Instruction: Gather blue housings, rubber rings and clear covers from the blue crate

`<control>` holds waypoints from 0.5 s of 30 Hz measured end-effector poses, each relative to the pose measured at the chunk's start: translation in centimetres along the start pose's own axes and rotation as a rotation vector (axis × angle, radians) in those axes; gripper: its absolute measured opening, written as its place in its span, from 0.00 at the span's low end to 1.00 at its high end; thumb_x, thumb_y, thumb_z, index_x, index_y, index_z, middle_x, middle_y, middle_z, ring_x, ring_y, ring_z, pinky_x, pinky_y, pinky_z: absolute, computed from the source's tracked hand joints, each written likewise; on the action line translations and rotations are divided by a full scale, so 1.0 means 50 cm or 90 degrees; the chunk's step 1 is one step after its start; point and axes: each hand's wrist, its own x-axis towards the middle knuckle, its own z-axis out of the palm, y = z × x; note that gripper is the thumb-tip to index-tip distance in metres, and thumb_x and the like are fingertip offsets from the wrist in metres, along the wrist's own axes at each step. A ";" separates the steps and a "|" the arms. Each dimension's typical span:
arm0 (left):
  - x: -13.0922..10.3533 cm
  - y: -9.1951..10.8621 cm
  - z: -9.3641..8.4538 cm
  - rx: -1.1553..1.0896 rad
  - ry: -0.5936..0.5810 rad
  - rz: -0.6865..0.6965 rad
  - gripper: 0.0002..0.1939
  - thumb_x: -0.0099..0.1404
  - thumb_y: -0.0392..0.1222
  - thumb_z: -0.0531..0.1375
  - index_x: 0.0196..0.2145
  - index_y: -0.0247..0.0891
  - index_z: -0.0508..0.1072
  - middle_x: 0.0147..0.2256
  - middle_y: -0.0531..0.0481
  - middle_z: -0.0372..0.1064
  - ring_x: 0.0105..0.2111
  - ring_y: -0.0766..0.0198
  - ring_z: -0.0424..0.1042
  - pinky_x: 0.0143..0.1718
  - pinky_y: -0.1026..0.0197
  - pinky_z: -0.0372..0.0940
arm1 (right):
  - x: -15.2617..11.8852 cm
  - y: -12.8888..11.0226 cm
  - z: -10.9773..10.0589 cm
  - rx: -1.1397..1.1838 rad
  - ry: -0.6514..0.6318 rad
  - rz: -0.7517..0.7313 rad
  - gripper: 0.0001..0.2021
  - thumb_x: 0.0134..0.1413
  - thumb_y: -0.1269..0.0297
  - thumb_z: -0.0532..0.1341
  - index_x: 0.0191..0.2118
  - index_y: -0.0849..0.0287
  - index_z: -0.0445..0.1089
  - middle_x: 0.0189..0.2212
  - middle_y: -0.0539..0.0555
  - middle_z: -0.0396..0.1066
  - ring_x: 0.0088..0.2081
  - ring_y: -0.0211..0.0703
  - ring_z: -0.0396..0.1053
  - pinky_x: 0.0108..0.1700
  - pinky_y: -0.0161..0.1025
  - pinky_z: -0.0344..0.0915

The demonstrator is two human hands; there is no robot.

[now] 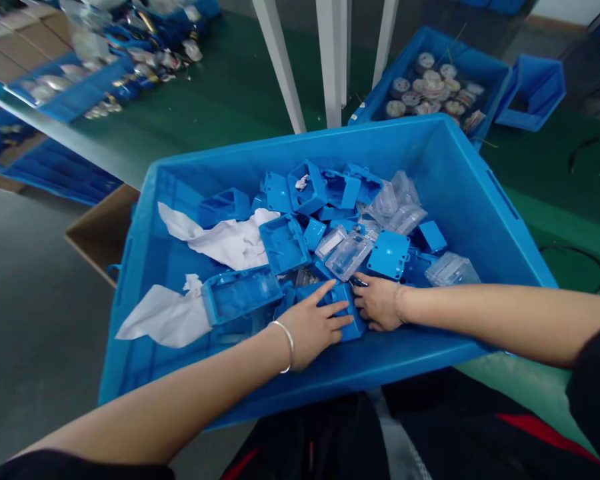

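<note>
My left hand (314, 328) lies with spread fingers on a blue plastic box (351, 327) near the front wall of a large blue bin (300, 147). At the right side of that box is my right hand (381, 303), its fingers curled. A small dark object (359, 283) shows at its fingertips, too little to name. Around both hands lie loose blue box shells, among them an open rectangular one (243, 295) and a square one (389, 254). Clear plastic covers (349, 255) are mixed in. Two crumpled white sheets, a front one (167, 317) and a rear one (230, 241), lie at the left.
Behind the bin stand white metal legs (329, 67). A blue crate (495, 80) of round whitish spools is at the back right, beside a smaller blue bin (537, 93). A green-topped table (220, 80) with parts is at the back left, above a cardboard box (97, 230).
</note>
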 end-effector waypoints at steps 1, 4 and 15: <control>0.012 0.001 -0.007 -0.011 -0.020 -0.019 0.21 0.50 0.39 0.61 0.45 0.47 0.71 0.56 0.51 0.62 0.58 0.49 0.56 0.61 0.40 0.31 | 0.005 0.011 0.010 -0.006 -0.002 0.028 0.10 0.49 0.56 0.61 0.30 0.57 0.75 0.38 0.56 0.73 0.51 0.52 0.62 0.59 0.58 0.39; 0.014 0.015 -0.025 -0.012 -0.047 -0.114 0.15 0.54 0.45 0.58 0.40 0.40 0.73 0.44 0.43 0.72 0.46 0.50 0.67 0.54 0.44 0.46 | -0.012 0.058 0.026 -0.019 -0.007 0.081 0.11 0.52 0.60 0.57 0.27 0.57 0.74 0.36 0.57 0.74 0.53 0.52 0.61 0.57 0.59 0.43; -0.138 0.030 -0.029 0.131 -0.151 -0.342 0.21 0.63 0.43 0.55 0.55 0.51 0.63 0.27 0.47 0.73 0.28 0.50 0.72 0.34 0.50 0.56 | -0.134 0.137 -0.041 -0.092 0.007 0.155 0.12 0.55 0.66 0.54 0.27 0.60 0.73 0.38 0.59 0.73 0.62 0.53 0.48 0.58 0.62 0.39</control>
